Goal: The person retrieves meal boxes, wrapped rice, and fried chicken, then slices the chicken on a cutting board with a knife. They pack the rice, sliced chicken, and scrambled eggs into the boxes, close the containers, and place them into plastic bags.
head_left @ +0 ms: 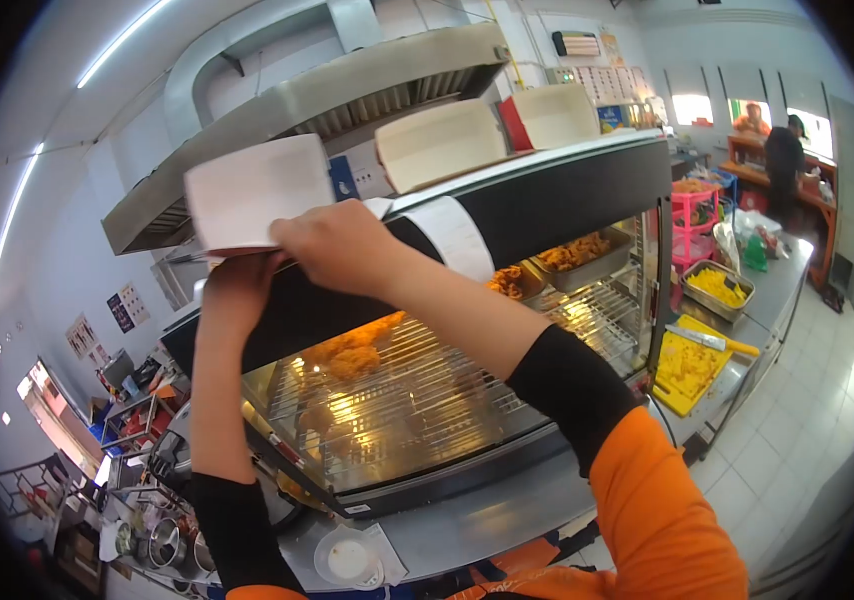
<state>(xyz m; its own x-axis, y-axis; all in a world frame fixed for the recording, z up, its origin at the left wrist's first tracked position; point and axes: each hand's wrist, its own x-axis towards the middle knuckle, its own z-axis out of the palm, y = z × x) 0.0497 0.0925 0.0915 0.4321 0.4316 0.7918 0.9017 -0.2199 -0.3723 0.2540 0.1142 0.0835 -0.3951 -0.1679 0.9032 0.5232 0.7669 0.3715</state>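
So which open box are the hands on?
The leftmost box: left hand and right hand are at its lower edge; the other two stand untouched.

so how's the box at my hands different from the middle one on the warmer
The near box has the right hand at its front edge and the left hand just below; no hand touches the middle box, which stands on the warmer. The near box's inside looks whiter, the middle box's creamier. Both are open and pale inside.

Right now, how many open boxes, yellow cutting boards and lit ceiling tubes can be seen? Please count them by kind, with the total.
Open boxes: 3
Yellow cutting board: 1
Lit ceiling tubes: 2
Total: 6
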